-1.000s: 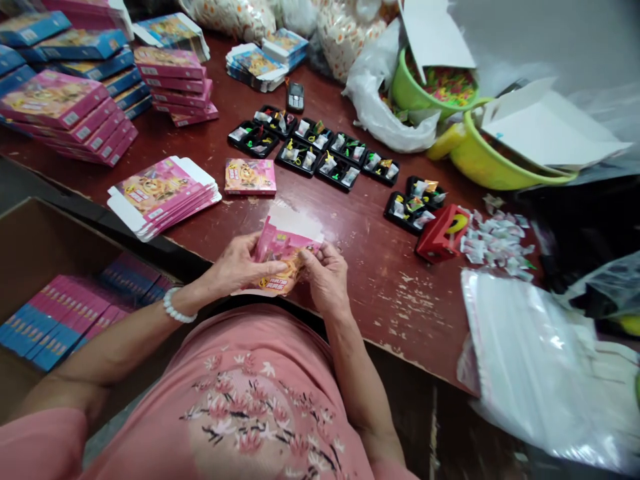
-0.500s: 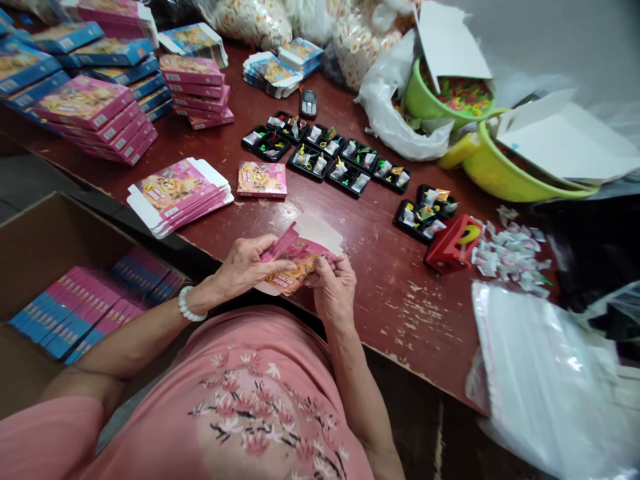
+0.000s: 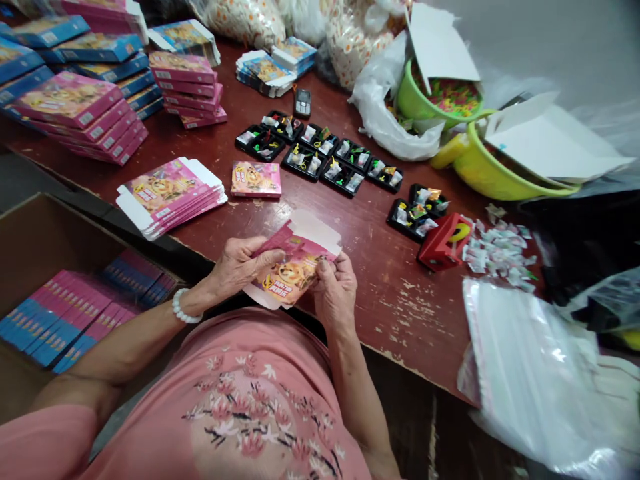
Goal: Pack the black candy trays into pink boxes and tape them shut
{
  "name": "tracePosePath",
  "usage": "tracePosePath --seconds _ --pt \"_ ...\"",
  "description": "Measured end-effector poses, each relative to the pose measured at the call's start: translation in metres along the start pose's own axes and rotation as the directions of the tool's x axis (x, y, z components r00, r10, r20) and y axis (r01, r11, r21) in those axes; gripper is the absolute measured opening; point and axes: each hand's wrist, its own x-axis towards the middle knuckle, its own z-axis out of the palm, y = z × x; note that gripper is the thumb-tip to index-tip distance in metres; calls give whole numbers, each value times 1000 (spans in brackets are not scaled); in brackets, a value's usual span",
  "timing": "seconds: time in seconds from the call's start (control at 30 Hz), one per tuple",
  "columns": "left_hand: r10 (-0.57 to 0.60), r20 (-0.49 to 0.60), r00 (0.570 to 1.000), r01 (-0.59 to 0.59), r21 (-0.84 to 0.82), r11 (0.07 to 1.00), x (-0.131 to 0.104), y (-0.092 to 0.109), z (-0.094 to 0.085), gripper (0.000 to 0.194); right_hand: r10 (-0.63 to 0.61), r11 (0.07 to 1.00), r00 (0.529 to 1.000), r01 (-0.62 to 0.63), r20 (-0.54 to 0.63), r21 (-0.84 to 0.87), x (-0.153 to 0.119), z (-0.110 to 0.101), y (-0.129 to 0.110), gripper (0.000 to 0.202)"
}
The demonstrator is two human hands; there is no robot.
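Note:
A pink printed cardboard box [image 3: 295,263] with white flaps is held between both hands over the table's front edge. My left hand [image 3: 243,267] grips its left side, thumb on the printed face. My right hand [image 3: 334,283] pinches its right edge with thumb and fingers. Just beyond lies a closed pink box [image 3: 256,179]. To its left is a stack of flat pink cartons [image 3: 170,193]. Farther back, several black trays [image 3: 303,162] hold small wrapped pieces and coloured bits.
Stacked pink boxes [image 3: 75,110] and blue boxes [image 3: 103,50] stand at back left. An open carton [image 3: 30,220] with packed boxes is below left. Right are green bowls [image 3: 505,180], a red holder [image 3: 445,243], small white packets [image 3: 500,253] and plastic bags [image 3: 520,360].
The pink box between my hands has been flattened out and tilted, so more of its printed face shows. The whole view has shifted slightly. Both hands keep their hold.

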Motion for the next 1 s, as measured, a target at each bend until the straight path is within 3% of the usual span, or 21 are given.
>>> tracePosePath --seconds 0.07,0.13,0.17,0.27,0.33,0.53,0.63,0.73,0.83,0.9,1.0 --pt "-47 -12 999 47 -65 997 -1 -8 6 37 24 1000 999 -24 27 -11 -8 -2 -1 39" --pt "-99 33 995 102 -108 989 -5 -19 14 36 42 997 999 -43 -22 -61 -17 -7 -2 44" --pt "-121 59 991 127 -129 983 -7 -23 19 42 42 994 997 -47 -57 -98 -22 -10 -3 49" --pt "-166 117 979 188 -204 961 -18 -33 30 86 31 983 997 -44 -74 -177 -35 -22 -3 68" --pt "-168 177 970 207 -236 949 -24 -35 33 95 12 981 999 -19 -40 -193 -42 -30 -2 69" --pt "-136 378 916 232 -221 947 -32 -36 29 75 -43 948 999 36 -13 -317 -58 -51 15 63" --pt "-153 433 888 253 -182 950 -27 -33 24 53 -82 873 996 84 24 -481 -57 -63 16 46" --pt "-86 359 929 92 0 996 -17 -29 23 30 -153 788 988 132 17 -601 -49 -70 9 24" --pt "35 281 959 -75 133 988 -8 -32 27 23 -128 831 990 78 -52 -551 -39 -73 6 17" --pt "50 254 966 -82 117 990 -6 -36 30 23 -118 847 992 73 -52 -526 -36 -74 4 22" --pt "35 283 959 -65 96 993 -8 -37 29 28 -124 770 986 167 112 -615 -38 -77 -3 16"
